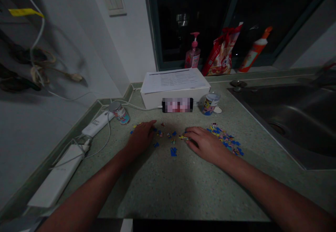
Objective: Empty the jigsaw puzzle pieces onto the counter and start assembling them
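Observation:
My left hand (143,134) rests low over the counter, fingers stretched forward, beside small puzzle pieces (156,145); some peek out from behind it. Between both hands lie several loose pieces, blue, yellow and multicoloured. Closest to me is a larger blue piece (173,151), lying flat. The thumb and fingertips of my right hand (203,141) close on a yellow puzzle piece (183,137) at the right of this group. Beyond that hand spreads a pile of blue, yellow and pink puzzle pieces (228,141), partly covered by the hand and wrist.
A phone (177,105) leans against a white box (175,85) with printed paper on top. Jars stand left (119,113) and right (210,103), the right one near a white disc (217,110). White power strips (59,176) and cables lie left; a sink (283,120) is right.

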`<state>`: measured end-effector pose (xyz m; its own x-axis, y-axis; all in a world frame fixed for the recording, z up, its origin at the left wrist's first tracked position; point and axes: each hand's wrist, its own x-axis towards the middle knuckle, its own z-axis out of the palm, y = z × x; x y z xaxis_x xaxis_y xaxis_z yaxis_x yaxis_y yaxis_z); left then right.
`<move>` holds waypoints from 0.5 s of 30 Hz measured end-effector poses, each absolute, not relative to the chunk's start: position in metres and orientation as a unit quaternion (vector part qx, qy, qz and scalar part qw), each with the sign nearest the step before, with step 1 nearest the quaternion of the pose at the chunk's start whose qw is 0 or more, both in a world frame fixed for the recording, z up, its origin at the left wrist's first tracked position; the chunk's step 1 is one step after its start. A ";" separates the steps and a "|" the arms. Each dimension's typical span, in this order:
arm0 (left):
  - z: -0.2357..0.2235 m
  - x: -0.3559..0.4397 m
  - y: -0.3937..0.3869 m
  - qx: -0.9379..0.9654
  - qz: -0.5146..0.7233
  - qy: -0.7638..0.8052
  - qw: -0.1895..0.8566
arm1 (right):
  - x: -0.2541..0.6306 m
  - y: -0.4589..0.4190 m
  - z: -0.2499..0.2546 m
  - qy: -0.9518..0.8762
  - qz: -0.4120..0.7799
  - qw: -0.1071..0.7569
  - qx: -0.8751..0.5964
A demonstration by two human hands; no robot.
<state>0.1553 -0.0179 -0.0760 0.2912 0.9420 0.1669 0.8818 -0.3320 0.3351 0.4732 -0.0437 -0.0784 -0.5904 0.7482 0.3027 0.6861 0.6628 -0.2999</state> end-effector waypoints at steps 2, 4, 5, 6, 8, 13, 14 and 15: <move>-0.074 0.156 -0.019 0.798 0.162 0.574 0.086 | 0.473 -0.044 -0.078 -0.889 0.075 0.203 -0.403; -0.072 0.156 -0.021 0.800 0.156 0.573 0.086 | 0.474 -0.044 -0.078 -0.890 0.074 0.203 -0.402; -0.071 0.156 -0.022 0.801 0.154 0.572 0.086 | 0.474 -0.044 -0.078 -0.890 0.074 0.203 -0.402; -0.071 0.156 -0.023 0.802 0.152 0.570 0.086 | 0.474 -0.044 -0.078 -0.890 0.073 0.204 -0.402; -0.070 0.156 -0.026 0.805 0.148 0.567 0.088 | 0.474 -0.044 -0.078 -0.889 0.073 0.205 -0.402; -0.068 0.157 -0.031 0.812 0.131 0.562 0.088 | 0.473 -0.044 -0.077 -0.889 0.073 0.206 -0.403; -0.068 0.157 -0.032 0.813 0.130 0.560 0.087 | 0.473 -0.044 -0.077 -0.889 0.074 0.206 -0.403; -0.068 0.157 -0.032 0.814 0.129 0.559 0.087 | 0.473 -0.044 -0.077 -0.888 0.074 0.206 -0.403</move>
